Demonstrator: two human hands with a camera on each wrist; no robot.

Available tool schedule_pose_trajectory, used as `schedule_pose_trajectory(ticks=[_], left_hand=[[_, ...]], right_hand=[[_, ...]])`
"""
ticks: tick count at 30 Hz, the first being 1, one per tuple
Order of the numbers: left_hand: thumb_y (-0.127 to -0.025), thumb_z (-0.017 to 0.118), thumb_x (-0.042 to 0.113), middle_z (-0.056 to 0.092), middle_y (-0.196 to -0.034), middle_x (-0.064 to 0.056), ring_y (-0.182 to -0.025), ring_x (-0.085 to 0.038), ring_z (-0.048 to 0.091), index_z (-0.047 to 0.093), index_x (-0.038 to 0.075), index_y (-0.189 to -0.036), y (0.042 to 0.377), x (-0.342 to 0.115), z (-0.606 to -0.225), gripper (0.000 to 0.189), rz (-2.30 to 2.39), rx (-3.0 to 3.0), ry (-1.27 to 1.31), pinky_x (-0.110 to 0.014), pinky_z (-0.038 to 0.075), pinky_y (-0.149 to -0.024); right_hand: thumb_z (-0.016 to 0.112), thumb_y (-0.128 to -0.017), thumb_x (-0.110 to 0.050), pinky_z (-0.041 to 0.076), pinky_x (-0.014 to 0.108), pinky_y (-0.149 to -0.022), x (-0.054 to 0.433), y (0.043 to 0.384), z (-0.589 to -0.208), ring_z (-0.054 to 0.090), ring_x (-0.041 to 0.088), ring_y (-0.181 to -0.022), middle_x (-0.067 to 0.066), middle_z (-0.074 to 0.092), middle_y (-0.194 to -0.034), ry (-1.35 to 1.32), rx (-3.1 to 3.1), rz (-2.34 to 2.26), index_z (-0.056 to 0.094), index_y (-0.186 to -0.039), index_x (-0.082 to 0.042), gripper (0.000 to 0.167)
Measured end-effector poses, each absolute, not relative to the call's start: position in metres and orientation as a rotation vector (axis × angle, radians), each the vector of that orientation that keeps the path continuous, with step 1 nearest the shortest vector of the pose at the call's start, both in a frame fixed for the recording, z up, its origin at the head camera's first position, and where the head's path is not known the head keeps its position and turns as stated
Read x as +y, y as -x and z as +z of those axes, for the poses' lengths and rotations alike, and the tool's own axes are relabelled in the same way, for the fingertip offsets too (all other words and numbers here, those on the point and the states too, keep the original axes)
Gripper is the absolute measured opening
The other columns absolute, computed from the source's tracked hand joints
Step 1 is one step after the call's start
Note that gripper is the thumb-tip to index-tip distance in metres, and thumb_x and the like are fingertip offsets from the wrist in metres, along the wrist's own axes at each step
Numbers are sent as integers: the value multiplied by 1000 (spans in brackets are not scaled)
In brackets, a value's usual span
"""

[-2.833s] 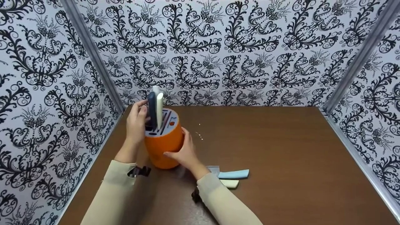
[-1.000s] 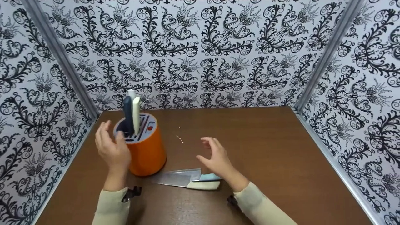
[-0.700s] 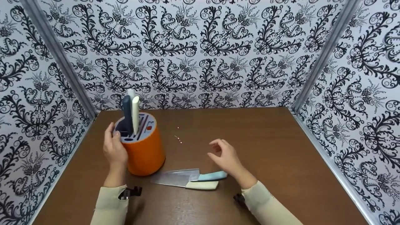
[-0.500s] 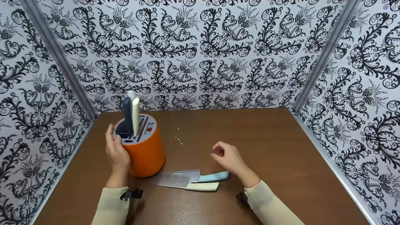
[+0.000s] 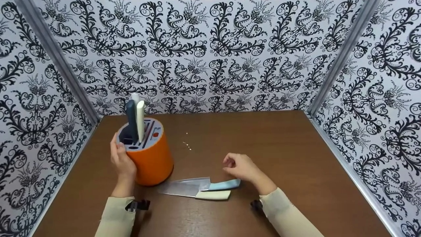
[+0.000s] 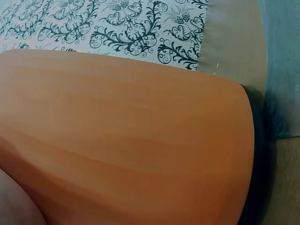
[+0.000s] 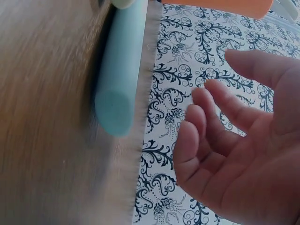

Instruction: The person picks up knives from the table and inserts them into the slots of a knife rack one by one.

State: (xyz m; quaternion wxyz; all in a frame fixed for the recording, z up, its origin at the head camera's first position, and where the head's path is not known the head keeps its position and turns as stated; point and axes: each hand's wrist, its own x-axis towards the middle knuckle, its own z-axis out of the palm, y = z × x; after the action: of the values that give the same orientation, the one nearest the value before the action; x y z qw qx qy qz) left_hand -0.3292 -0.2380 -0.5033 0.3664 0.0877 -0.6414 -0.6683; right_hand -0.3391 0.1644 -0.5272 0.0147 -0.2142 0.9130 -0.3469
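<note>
My left hand [image 5: 123, 161] holds the left side of an orange knife block [image 5: 153, 164], its thumb on the near side just under the rim. The block stands upright and fills most of the left wrist view. A dark blue handle [image 5: 131, 120], a cream handle [image 5: 140, 120] and a whitish handle [image 5: 135, 96] rise from its top. Right of it on the table lie two knives with overlapping blades, a light blue-handled knife [image 5: 225, 185] and a cream-handled knife [image 5: 213, 195]. My right hand [image 5: 243, 168] hovers beside the light blue handle, fingers loosely curled and holding nothing.
The brown wooden table [image 5: 296, 184] is bordered by patterned walls [image 5: 210, 65] at the back and sides, with grey metal strips at the corners. A few small bright specks [image 5: 187, 144] show on the table right of the block.
Both hands were on the knife block at first, and the right hand has since moved off to the right. My left hand briefly left the block, then took hold of its side. The right fingers have curled.
</note>
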Motion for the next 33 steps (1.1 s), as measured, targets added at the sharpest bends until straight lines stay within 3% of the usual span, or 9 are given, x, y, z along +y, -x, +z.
schedule_pose_trajectory(ticks=[5, 8, 17, 26, 28, 33], left_hand=[[-107, 38, 31, 55, -159, -14, -133, -10, 52, 53, 13, -156, 332, -237, -505, 55, -1717, -1607, -213, -22, 38, -112], [-106, 38, 31, 57, -156, -15, -129, -8, 54, 56, 13, -154, 334, -236, -507, 54, -1707, -1581, -190, -22, 39, -110], [-104, 40, 31, 64, -144, -10, -120, -8, 55, 61, 7, -146, 335, -235, -510, 53, -1760, -1516, -235, -20, 40, -107], [-104, 38, 33, 59, -150, -19, -121, -9, 53, 57, 6, -148, 334, -236, -511, 56, -1747, -1589, -275, -22, 38, -109], [-104, 39, 33, 60, -148, -17, -120, -9, 53, 58, 6, -148, 335, -236, -511, 55, -1752, -1575, -264, -22, 39, -109], [-102, 45, 35, 69, -134, 3, -117, -12, 57, 63, 11, -145, 336, -235, -513, 53, -1787, -1477, -206, -21, 42, -103]], right_hand=[[82, -88, -15, 59, 41, -83, 167, 341, -530, 67, 16, -88, 0, 73, -95, 709, 2807, -931, 71, -104, -11, 20], [84, -85, -16, 58, 44, -81, 168, 341, -532, 65, 17, -88, 0, 72, -94, 714, 2785, -857, 71, -102, -13, 21], [92, -71, -14, 49, 36, -72, 171, 344, -542, 54, 15, -79, -2, 65, -86, 774, 2750, -719, 69, -94, -15, 32], [94, -68, -10, 50, 34, -72, 173, 343, -543, 54, 13, -79, -1, 66, -88, 818, 2703, -604, 70, -94, -16, 37], [93, -69, -9, 49, 33, -70, 172, 342, -542, 54, 13, -78, -1, 65, -86, 825, 2686, -595, 70, -94, -16, 35], [92, -70, -6, 46, 28, -63, 172, 340, -541, 52, 10, -72, -2, 65, -81, 844, 2663, -554, 70, -87, -15, 29]])
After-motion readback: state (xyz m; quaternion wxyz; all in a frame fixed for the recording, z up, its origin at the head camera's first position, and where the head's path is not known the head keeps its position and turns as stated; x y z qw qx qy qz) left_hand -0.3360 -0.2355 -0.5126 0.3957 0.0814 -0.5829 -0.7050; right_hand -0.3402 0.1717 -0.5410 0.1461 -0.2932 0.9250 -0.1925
